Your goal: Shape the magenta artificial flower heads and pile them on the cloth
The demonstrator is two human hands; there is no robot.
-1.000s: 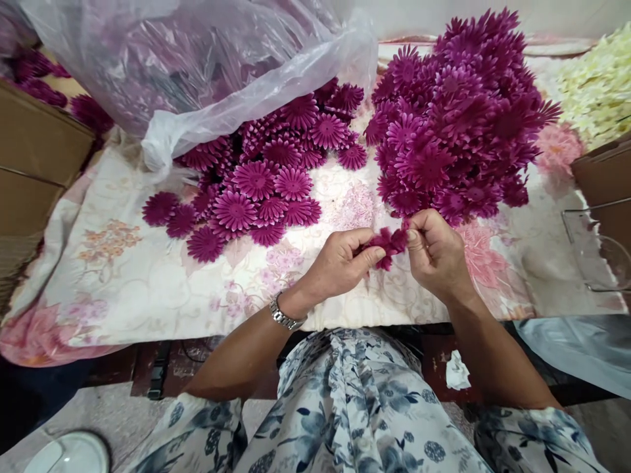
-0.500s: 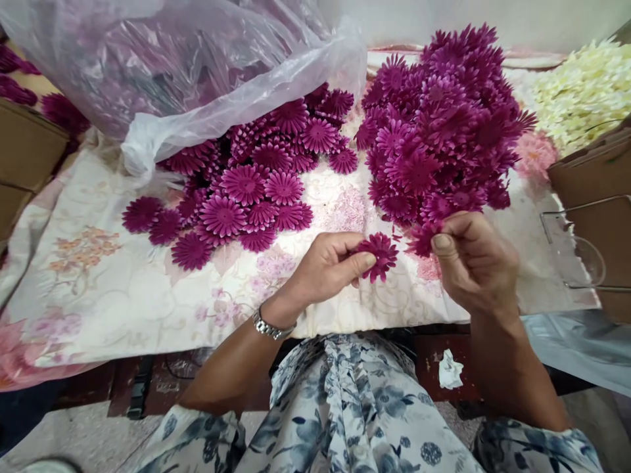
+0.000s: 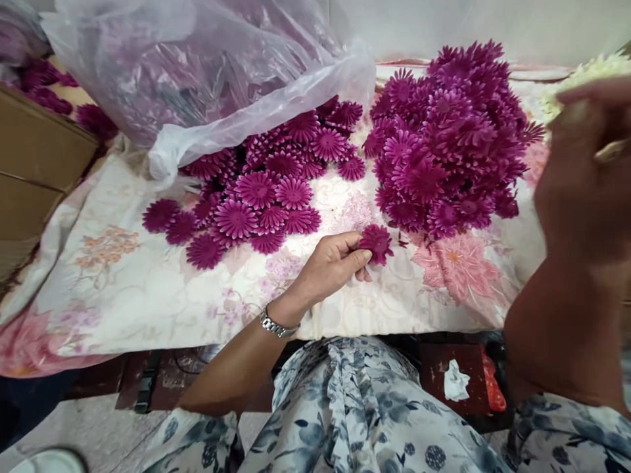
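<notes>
My left hand is closed on a single purple fabric flower, pinched between thumb and fingers just above the floral cloth. My right hand is raised close to the camera at the right edge; it is blurred and its fingers cannot be made out. A flat spread of purple flowers lies to the left of the held flower. A tall heap of purple flowers rises to its upper right.
A large clear plastic bag with more purple flowers lies at the back left. A cardboard box stands at the left edge. Cream flowers show at the back right. A crumpled white scrap lies below the table edge.
My hands drew apart. The right hand left the flower, passed by the heap and rose to the right, close to the camera. The left hand stayed with one flower.
</notes>
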